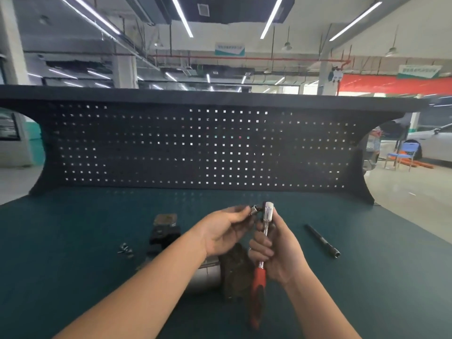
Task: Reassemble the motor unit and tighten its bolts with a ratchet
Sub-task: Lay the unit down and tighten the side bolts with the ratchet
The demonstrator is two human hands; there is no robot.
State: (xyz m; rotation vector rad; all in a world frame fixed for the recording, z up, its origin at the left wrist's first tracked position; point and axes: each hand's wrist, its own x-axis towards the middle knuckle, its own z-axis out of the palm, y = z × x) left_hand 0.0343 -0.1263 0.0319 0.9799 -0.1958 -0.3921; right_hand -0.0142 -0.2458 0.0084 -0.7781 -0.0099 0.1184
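Observation:
My right hand (276, 248) grips the metal shaft of a ratchet (265, 223) with a red and black handle, holding it upright above the bench. My left hand (225, 231) pinches a small socket (254, 210) at the left side of the ratchet head. Below my hands the motor unit (220, 272) lies on its side, a silver cylinder with a dark rusty end housing, partly hidden by my left forearm. A black motor part (162, 234) with a brownish plate lies to its left. A few loose bolts (126, 250) lie further left.
The green bench top (73, 253) spreads wide on both sides. A long black extension bar (322, 241) lies to the right of my hands. A dark pegboard panel (195, 148) rises at the back edge of the bench.

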